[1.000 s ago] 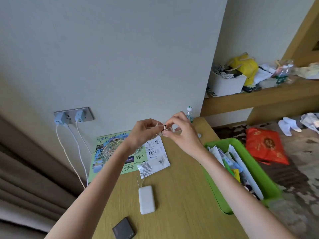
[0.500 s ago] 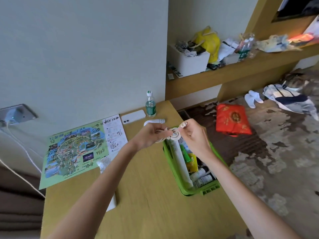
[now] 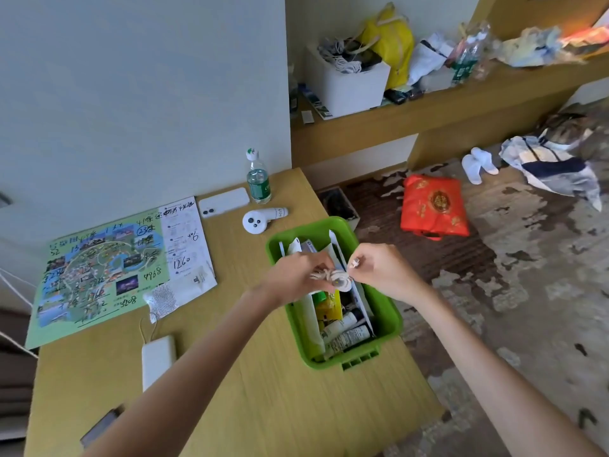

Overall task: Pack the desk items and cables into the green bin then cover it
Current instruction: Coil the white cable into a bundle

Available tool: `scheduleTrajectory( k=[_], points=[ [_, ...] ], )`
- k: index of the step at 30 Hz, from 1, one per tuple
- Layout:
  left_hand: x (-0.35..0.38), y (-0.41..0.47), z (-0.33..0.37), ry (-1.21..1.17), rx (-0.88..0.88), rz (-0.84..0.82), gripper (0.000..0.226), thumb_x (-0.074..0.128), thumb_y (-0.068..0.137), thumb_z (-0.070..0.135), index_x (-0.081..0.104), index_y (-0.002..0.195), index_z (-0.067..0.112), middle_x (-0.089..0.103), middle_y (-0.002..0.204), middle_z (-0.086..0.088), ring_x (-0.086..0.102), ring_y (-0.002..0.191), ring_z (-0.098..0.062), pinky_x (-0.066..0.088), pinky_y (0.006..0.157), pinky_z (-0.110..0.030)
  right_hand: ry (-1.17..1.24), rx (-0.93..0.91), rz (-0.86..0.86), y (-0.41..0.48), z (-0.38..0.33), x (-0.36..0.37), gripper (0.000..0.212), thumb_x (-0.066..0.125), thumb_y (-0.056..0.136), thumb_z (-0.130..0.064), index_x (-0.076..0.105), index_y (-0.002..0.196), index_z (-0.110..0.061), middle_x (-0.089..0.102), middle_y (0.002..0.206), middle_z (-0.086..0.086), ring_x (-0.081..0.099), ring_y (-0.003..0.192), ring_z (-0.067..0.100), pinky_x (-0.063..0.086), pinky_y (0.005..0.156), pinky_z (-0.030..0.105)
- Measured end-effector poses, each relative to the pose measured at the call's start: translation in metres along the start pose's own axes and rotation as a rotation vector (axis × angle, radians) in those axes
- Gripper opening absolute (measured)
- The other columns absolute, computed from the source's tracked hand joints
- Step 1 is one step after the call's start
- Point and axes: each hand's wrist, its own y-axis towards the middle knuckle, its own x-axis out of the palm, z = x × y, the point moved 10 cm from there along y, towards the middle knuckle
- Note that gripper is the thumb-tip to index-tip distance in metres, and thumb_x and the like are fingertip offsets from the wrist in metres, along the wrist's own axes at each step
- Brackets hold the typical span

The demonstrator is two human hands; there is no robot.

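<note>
Holding a little white cable [image 3: 331, 277] right over the green bin [image 3: 390, 319], the person has both hands busy. The left hand [image 3: 296, 275] is closed around the rolled-up part, and the right hand [image 3: 379, 268] pinches the loose end between finger and thumb. It looks like the end is being tucked in so the roll stays neat, but the cable is small and hard to see well. Holding it above the bin makes sense, since it can drop straight in. The bin sits at the right edge of the desk [image 3: 263, 407] and already has tubes and papers inside. Left of the bin lie a map [image 3: 99, 272] and a white power bank [image 3: 157, 359]. Behind the bin are a white controller [image 3: 260, 220], a phone [image 3: 224, 202] and a water bottle [image 3: 258, 179]. No lid for the bin can be seen.
</note>
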Motion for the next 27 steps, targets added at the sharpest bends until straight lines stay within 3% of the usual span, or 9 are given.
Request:
scheduleTrajectory(
  k=[2,5,9,13,16,20,23,27],
  points=[
    [0.016,-0.008,0.004,0.089,0.02,0.033,0.04,0.073,0.076,0.052,0.06,0.102,0.024,0.063,0.094,0.005,0.059,0.08,-0.014,0.042,0.063,-0.027,-0.123,-0.057,-0.079,-0.008,0.0,0.009,0.008,0.071,0.082,-0.018,0.065,0.079,-0.023,0.07,0.082,-0.008,0.063,0.072,-0.003,0.052,0.071,0.032],
    [0.036,-0.022,0.015,0.181,0.097,0.066,0.043,0.069,0.076,0.057,0.061,0.097,0.02,0.056,0.086,0.006,0.046,0.076,-0.01,0.04,0.06,-0.028,-0.353,-0.162,-0.109,-0.022,-0.001,0.023,0.008,0.07,0.082,-0.022,0.064,0.081,-0.027,0.061,0.08,-0.014,0.049,0.073,-0.001,0.035,0.079,0.021],
    [0.065,-0.033,0.017,0.333,0.134,-0.021,0.045,0.059,0.084,0.057,0.064,0.115,0.024,0.057,0.108,0.003,0.047,0.104,-0.015,0.046,0.082,-0.033,-0.594,-0.234,-0.085,-0.035,-0.002,0.045,0.004,0.069,0.085,-0.021,0.068,0.084,-0.025,0.058,0.081,-0.011,0.039,0.078,0.01,0.025,0.076,0.024],
    [0.076,-0.035,0.019,0.447,0.152,-0.087,0.033,0.051,0.092,0.05,0.067,0.114,0.03,0.054,0.11,0.003,0.045,0.109,-0.017,0.036,0.088,-0.031,-0.753,-0.219,-0.12,-0.042,0.005,0.062,0.008,0.069,0.086,-0.018,0.073,0.09,-0.024,0.07,0.092,-0.009,0.048,0.095,0.013,0.027,0.087,0.028],
    [0.066,-0.037,0.022,0.435,0.155,-0.03,0.029,0.052,0.093,0.043,0.065,0.114,0.027,0.055,0.115,0.003,0.046,0.112,-0.017,0.034,0.09,-0.03,-0.753,-0.214,-0.069,-0.043,0.002,0.06,0.016,0.073,0.084,-0.022,0.072,0.099,-0.022,0.068,0.101,-0.008,0.049,0.102,0.016,0.029,0.093,0.031],
    [0.029,-0.049,0.024,0.33,0.141,0.174,0.022,0.058,0.092,0.032,0.069,0.107,0.02,0.059,0.11,0.001,0.052,0.107,-0.02,0.04,0.087,-0.034,-0.674,-0.262,0.046,-0.04,-0.018,0.053,0.013,0.068,0.087,-0.029,0.071,0.098,-0.022,0.064,0.101,-0.009,0.049,0.101,0.015,0.034,0.094,0.031],
    [-0.011,-0.067,0.009,0.262,0.033,0.358,0.018,0.061,0.092,0.026,0.069,0.105,0.016,0.061,0.105,0.001,0.056,0.099,-0.021,0.047,0.082,-0.038,-0.559,-0.321,0.041,-0.035,-0.042,0.067,0.013,0.064,0.091,-0.024,0.068,0.102,-0.019,0.062,0.105,-0.007,0.051,0.103,0.015,0.039,0.088,0.027],
    [-0.054,-0.114,-0.042,0.133,-0.182,0.565,0.012,0.06,0.094,0.022,0.069,0.098,0.016,0.062,0.097,0.004,0.059,0.08,-0.013,0.047,0.067,-0.03,-0.406,-0.408,0.057,-0.032,-0.085,0.099,0.014,0.061,0.091,-0.012,0.066,0.104,-0.013,0.059,0.107,-0.002,0.053,0.103,0.016,0.045,0.085,0.028]
  ],
)
